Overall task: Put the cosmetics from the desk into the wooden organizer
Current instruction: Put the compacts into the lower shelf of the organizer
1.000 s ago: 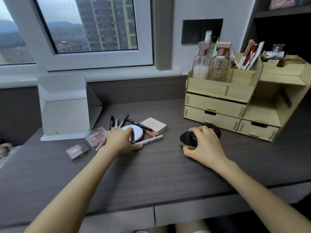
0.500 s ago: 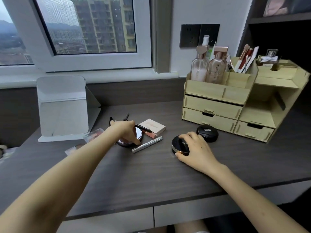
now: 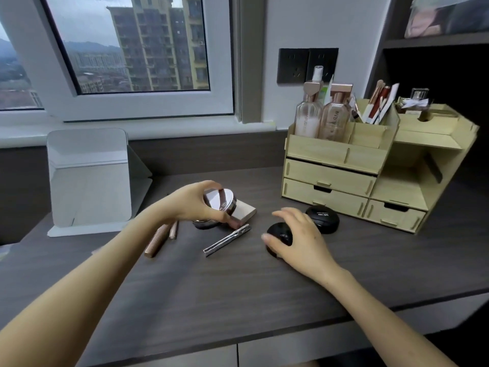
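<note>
Left hand [image 3: 197, 203] pinching round mirrored compact [image 3: 221, 199], lifted off desk [image 3: 211, 282] | right hand [image 3: 296, 238] fingers curled over black compact [image 3: 277, 233] on desk; 2nd black compact [image 3: 323, 218] just beside | wooden organizer [image 3: 370, 168] rear right

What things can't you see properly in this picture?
Head view:
- Black compact: mostly covered by the right hand.
- Dark jar: partly hidden by the left hand and its round compact.
- Bottle labels: too small to read.
- Wooden organizer drawers: shut, contents hidden.
</note>
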